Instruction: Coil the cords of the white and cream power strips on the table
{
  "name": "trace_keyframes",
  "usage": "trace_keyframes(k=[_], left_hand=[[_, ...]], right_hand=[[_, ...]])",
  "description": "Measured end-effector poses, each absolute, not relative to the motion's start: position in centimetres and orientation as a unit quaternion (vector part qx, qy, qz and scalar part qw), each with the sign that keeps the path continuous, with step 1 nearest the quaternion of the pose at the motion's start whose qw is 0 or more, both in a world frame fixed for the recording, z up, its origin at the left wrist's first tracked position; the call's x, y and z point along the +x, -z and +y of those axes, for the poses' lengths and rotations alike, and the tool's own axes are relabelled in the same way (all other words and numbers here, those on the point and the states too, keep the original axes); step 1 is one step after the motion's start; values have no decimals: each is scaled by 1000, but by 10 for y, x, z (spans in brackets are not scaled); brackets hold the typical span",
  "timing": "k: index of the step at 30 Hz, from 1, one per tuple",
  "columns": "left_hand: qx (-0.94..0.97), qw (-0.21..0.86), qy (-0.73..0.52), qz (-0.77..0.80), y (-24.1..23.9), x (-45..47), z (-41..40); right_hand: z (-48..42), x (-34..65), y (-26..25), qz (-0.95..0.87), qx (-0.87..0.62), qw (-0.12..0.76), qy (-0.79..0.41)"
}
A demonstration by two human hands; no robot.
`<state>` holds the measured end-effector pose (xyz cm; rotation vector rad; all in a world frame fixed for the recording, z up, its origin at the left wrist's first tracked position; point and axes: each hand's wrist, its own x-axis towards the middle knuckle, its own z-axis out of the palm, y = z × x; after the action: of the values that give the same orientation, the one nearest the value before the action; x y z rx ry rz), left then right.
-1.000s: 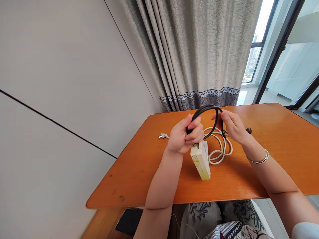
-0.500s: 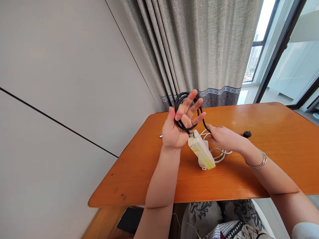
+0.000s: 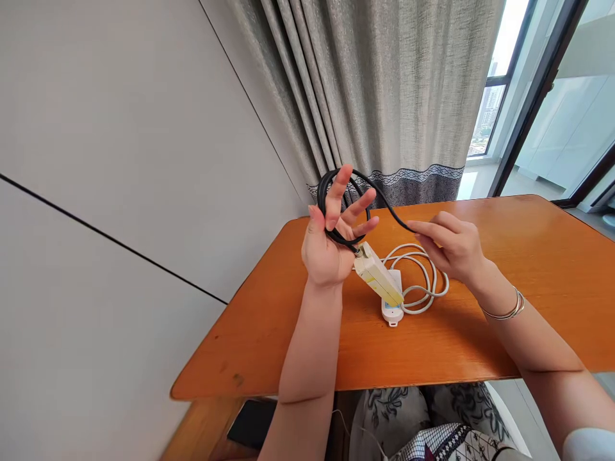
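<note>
My left hand (image 3: 331,240) is raised over the orange table (image 3: 528,269), palm toward me, fingers spread. A black cable (image 3: 331,186) is coiled in loops around those fingers. A cream-yellow power strip (image 3: 379,280) hangs tilted from the cable's end just below the palm. My right hand (image 3: 451,246) pinches the free run of the black cable to the right, pulling it taut. Under the strip lie a white power strip (image 3: 393,312) and its coiled white cord (image 3: 425,275) on the table.
A grey wall is on the left, and a grey curtain (image 3: 384,96) hangs behind the table's far edge. A window with a dark frame is at the right. A dark flat object (image 3: 250,426) lies on the floor below the table's near left corner.
My left hand rose and opened with the black cable looped round its fingers, lifting the yellow strip off the table. My right hand went down to the table, then came back up holding the cable.
</note>
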<state>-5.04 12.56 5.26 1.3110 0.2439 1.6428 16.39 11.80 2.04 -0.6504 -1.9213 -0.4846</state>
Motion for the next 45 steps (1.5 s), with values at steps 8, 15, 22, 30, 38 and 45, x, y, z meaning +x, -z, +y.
trace_keyframes(k=[8, 15, 22, 30, 38, 45], left_hand=[[624, 457, -624, 106, -44, -34, 118], [734, 315, -581, 156, -30, -26, 103], [751, 197, -592, 215, -29, -36, 107], [698, 277, -605, 263, -38, -38, 107], [616, 588, -487, 194, -49, -30, 97], [534, 701, -425, 205, -56, -27, 97]], right_hand=[[94, 149, -22, -864, -270, 384, 185], [66, 143, -33, -882, -222, 417, -15], [60, 155, -43, -890, -265, 341, -145], [82, 184, -54, -887, -332, 315, -55], [84, 161, -45, -793, -251, 555, 28], [90, 164, -43, -783, -308, 541, -24]])
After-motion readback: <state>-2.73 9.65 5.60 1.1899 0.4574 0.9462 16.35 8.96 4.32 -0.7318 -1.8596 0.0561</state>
